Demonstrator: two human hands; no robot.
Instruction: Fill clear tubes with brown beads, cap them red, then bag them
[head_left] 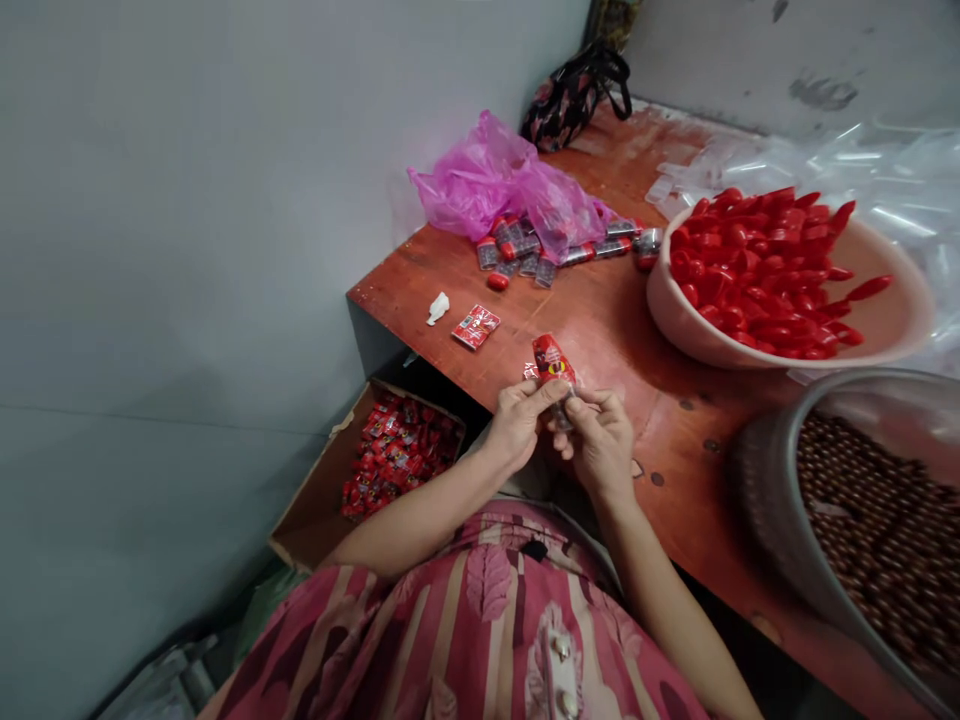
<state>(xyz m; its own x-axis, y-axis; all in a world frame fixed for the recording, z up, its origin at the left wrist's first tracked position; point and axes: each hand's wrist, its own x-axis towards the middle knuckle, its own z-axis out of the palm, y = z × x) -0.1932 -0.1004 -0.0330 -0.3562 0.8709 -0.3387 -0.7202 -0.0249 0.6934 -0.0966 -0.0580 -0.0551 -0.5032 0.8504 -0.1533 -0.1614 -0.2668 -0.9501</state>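
Over the table's near edge, my left hand [516,428] and my right hand [602,440] are both closed on a small clear container with a red printed sleeve [553,362]. The sleeved end points away from me, and the clear lower part is partly covered by my fingers. Just left of it, a scrap of red printed wrapper [530,371] shows behind my left fingers. A flat stack of red printed sleeves [475,327] lies further left on the table, beside a crumpled white piece [437,308].
Small red-capped containers [517,245] lie by a pink plastic bag [480,165]. To the right stand a pink bowl [675,325] of red plastic pieces and a grey basin [784,440] of brown balls. Below left, a cardboard box [307,510] holds red packets. Behind rests a floral bag [562,105].
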